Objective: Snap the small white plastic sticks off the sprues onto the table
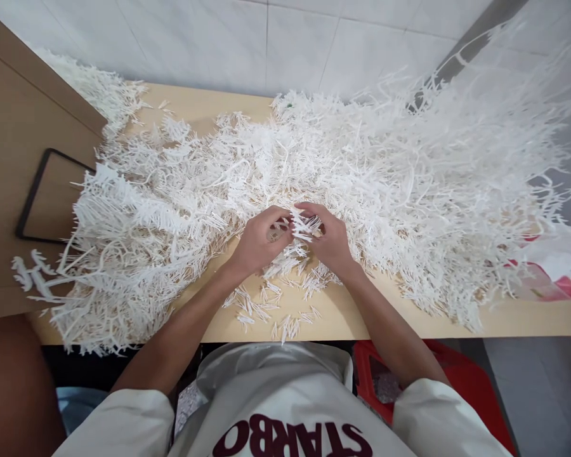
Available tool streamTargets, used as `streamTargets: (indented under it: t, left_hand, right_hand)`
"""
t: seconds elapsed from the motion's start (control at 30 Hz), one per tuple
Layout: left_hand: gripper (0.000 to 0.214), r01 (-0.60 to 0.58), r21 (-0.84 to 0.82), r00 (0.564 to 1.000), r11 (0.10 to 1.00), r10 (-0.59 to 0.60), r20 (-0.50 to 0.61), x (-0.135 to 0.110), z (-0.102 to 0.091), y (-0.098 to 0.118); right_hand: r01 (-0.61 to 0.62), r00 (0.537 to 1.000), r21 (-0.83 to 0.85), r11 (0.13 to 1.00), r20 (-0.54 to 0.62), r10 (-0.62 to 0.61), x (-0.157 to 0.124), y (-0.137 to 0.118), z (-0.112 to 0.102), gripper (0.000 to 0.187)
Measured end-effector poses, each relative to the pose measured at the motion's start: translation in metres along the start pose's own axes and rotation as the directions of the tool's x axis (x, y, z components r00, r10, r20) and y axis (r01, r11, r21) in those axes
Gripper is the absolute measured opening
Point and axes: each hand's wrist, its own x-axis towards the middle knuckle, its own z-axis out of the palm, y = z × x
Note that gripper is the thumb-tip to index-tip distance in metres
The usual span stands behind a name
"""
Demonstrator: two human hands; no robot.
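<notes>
Between my two hands is a small white branched plastic-looking piece (pixel 305 225), with many thin prongs. My left hand (pixel 261 240) pinches its left side, thumb and forefinger curled together. My right hand (pixel 332 240) has its fingers bent around the right side of the same piece. Just below my hands, short loose white prongs (pixel 290 327) lie scattered on the wooden table top (pixel 335 317). A wide heap of similar tangled white pieces (pixel 247 171) surrounds my hands to the left, right and back.
A brown cardboard-like panel (pixel 9 127) with a black rectangular frame (pixel 23 209) on it stands at the left. The heap rises high at the right, next to a red-and-white plastic bag (pixel 552 263). Behind is a tiled wall (pixel 209 44). Below the table is a red stool (pixel 466 381).
</notes>
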Motion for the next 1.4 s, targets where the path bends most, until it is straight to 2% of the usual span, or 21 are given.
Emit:
streamTargets:
  t: [0.1, 0.23, 0.33, 0.4, 0.5, 0.63, 0.73, 0.83, 0.9, 0.97, 1.03, 1.17, 1.3, 1.4]
  left_hand:
    - [0.012, 0.023, -0.072, 1.0, 0.997, -0.021, 0.022, 0.002, 0.002, -0.002]
    - [0.012, 0.067, -0.136, 0.998, 0.988, -0.068, -0.005, 0.002, 0.003, 0.0]
    - [0.017, 0.129, -0.2, 0.99, 0.971, -0.138, -0.031, 0.0, 0.002, 0.004]
    - [0.019, 0.131, -0.173, 0.989, 0.976, -0.141, -0.05, -0.001, 0.003, 0.004]
    - [0.019, 0.055, -0.023, 0.994, 0.998, -0.057, -0.094, -0.003, 0.004, 0.001]
    - [0.022, -0.042, 0.122, 0.997, 0.992, 0.051, -0.064, -0.005, 0.006, -0.004]
    - [0.023, -0.077, 0.163, 0.993, 0.984, 0.091, -0.079, -0.004, 0.006, -0.003]
    - [0.023, -0.041, 0.122, 0.99, 0.992, 0.057, -0.127, -0.002, 0.004, 0.002]
    - [0.024, 0.01, 0.071, 0.988, 0.997, 0.001, -0.153, -0.002, 0.003, 0.004]
    - [0.025, 0.057, 0.029, 0.99, 0.998, -0.053, -0.132, -0.001, 0.003, 0.004]
    - [0.026, 0.095, 0.01, 0.994, 0.995, -0.094, -0.06, -0.002, 0.004, 0.001]
    - [0.027, 0.101, 0.034, 0.992, 0.994, -0.104, 0.077, -0.002, 0.005, -0.003]
    - [0.03, 0.064, 0.03, 0.997, 0.998, -0.065, 0.051, -0.001, 0.003, -0.001]
    - [0.034, 0.083, -0.064, 0.997, 0.995, -0.083, -0.001, 0.001, 0.002, 0.0]
  right_hand:
    - [0.031, 0.999, 0.01, 0.999, 0.02, -0.031, 0.001, 0.0, -0.001, 0.045]
    - [0.137, 0.99, 0.026, 0.99, 0.009, -0.137, 0.003, -0.003, -0.005, 0.037]
    - [0.139, 0.99, 0.057, 0.989, -0.04, -0.137, 0.001, -0.007, -0.008, 0.029]
    - [0.14, 0.987, 0.052, 0.989, -0.087, -0.135, -0.001, -0.008, -0.009, 0.025]
    - [0.172, 0.973, -0.057, 0.983, -0.145, -0.179, -0.001, -0.008, -0.008, 0.028]
    - [0.233, 0.955, -0.205, 0.951, -0.137, -0.263, 0.0, -0.005, -0.003, 0.018]
    - [0.201, 0.962, -0.184, 0.962, -0.148, -0.23, 0.0, -0.003, -0.001, 0.014]
    - [0.157, 0.975, -0.146, 0.977, -0.136, -0.177, -0.002, -0.002, 0.001, 0.022]
    - [0.178, 0.971, -0.148, 0.973, -0.135, -0.198, -0.003, -0.001, 0.002, 0.025]
    - [0.217, 0.96, -0.162, 0.963, -0.143, -0.241, -0.004, -0.001, 0.003, 0.028]
    - [0.244, 0.952, -0.177, 0.954, -0.145, -0.27, -0.004, -0.001, 0.003, 0.034]
    - [0.235, 0.963, -0.156, 0.959, -0.096, -0.251, -0.004, -0.001, 0.002, 0.036]
    - [0.242, 0.965, -0.124, 0.962, -0.072, -0.252, -0.004, -0.002, 0.0, 0.033]
    - [0.305, 0.95, -0.066, 0.95, -0.052, -0.309, -0.006, -0.004, 0.001, 0.032]
